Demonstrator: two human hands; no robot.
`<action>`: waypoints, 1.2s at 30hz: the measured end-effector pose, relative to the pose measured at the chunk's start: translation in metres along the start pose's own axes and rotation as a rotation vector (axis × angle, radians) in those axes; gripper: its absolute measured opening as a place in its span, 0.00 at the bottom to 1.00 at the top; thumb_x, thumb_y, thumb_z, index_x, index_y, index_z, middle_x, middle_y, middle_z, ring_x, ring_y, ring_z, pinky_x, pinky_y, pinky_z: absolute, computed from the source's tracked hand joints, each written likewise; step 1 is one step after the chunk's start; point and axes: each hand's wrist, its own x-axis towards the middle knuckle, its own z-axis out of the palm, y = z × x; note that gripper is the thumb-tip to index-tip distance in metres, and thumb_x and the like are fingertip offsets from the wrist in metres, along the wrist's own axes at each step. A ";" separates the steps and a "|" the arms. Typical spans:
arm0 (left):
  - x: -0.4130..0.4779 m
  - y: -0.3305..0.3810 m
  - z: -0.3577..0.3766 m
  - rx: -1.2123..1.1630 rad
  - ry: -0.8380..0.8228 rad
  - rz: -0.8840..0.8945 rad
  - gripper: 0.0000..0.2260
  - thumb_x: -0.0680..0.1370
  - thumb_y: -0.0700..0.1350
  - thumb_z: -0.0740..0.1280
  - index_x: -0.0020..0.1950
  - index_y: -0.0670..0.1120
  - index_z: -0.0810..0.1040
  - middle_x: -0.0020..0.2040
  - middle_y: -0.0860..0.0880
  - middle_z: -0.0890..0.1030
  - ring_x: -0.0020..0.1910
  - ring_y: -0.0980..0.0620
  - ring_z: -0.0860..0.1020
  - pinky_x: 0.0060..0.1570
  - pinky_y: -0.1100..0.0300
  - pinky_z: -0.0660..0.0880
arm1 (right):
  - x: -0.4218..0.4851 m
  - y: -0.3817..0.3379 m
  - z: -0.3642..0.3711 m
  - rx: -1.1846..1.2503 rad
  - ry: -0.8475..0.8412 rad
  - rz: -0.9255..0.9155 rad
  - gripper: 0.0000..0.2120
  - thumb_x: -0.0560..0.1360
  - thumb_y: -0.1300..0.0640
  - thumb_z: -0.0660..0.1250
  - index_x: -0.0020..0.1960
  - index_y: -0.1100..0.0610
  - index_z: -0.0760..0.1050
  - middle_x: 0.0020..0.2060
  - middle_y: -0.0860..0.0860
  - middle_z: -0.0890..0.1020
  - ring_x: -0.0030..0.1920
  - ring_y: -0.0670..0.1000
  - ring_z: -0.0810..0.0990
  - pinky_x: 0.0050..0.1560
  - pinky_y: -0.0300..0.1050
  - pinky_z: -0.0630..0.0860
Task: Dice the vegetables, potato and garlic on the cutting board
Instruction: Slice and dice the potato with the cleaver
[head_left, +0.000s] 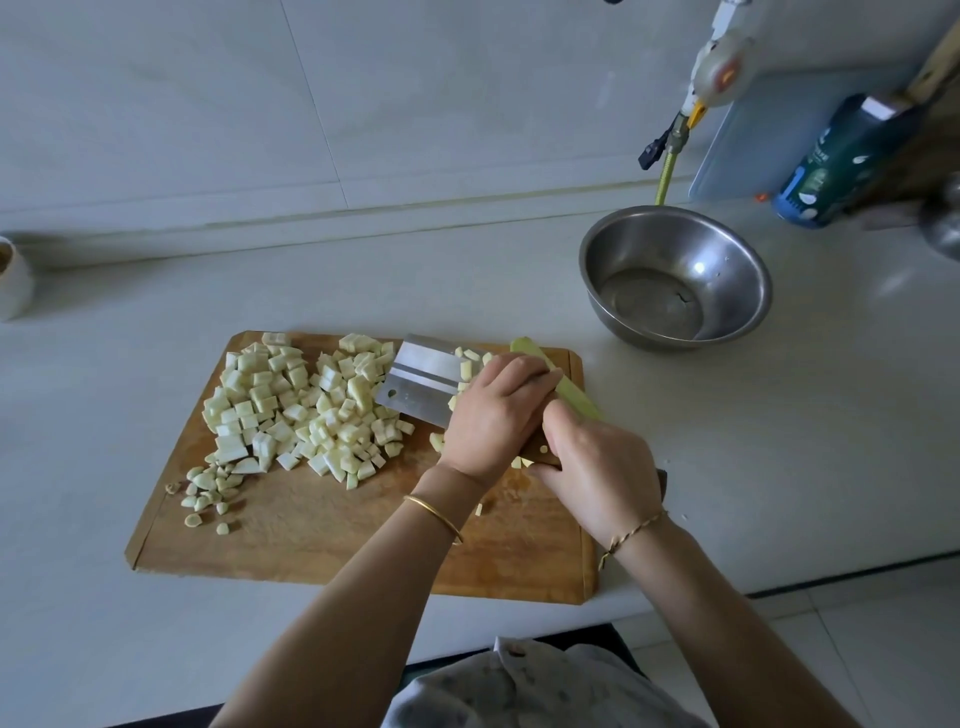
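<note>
A wooden cutting board (322, 540) lies on the counter. A big heap of pale diced cubes (301, 405) covers its left half, and small chopped garlic bits (210, 491) lie at the lower left. A steel cleaver (418, 387) rests blade-flat on the board's upper middle. My left hand (493, 415) lies over the cleaver's near end, fingers curled on a long pale green vegetable strip (563, 382) at the board's right edge. My right hand (597, 473) grips the cleaver's dark handle, which is mostly hidden. A few small diced pieces (470, 364) lie beside the blade.
A steel bowl (675, 275) stands on the counter to the upper right. A dark green bottle (831, 161) and a pale board lean by the wall at far right. A white cup (13, 280) sits at the far left edge. A gas valve hangs above the bowl.
</note>
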 end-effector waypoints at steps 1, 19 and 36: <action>0.000 -0.001 0.001 0.005 0.018 0.002 0.08 0.76 0.39 0.67 0.52 0.40 0.83 0.49 0.44 0.80 0.51 0.44 0.76 0.49 0.46 0.77 | 0.000 0.000 0.000 -0.001 0.000 -0.002 0.29 0.47 0.51 0.86 0.35 0.56 0.69 0.20 0.48 0.72 0.19 0.50 0.71 0.21 0.36 0.54; 0.003 -0.001 0.010 -0.062 0.071 -0.403 0.14 0.79 0.44 0.61 0.51 0.37 0.82 0.51 0.43 0.79 0.57 0.45 0.76 0.60 0.55 0.71 | -0.004 0.014 -0.009 0.008 -0.091 0.041 0.29 0.47 0.54 0.86 0.37 0.56 0.70 0.21 0.47 0.72 0.18 0.50 0.70 0.20 0.34 0.51; -0.018 -0.010 0.006 -0.016 0.055 -0.661 0.06 0.77 0.38 0.66 0.49 0.38 0.82 0.50 0.45 0.79 0.53 0.43 0.73 0.55 0.66 0.64 | -0.007 0.023 -0.024 0.017 -0.194 0.141 0.20 0.72 0.51 0.72 0.45 0.53 0.59 0.34 0.53 0.79 0.35 0.59 0.77 0.26 0.41 0.53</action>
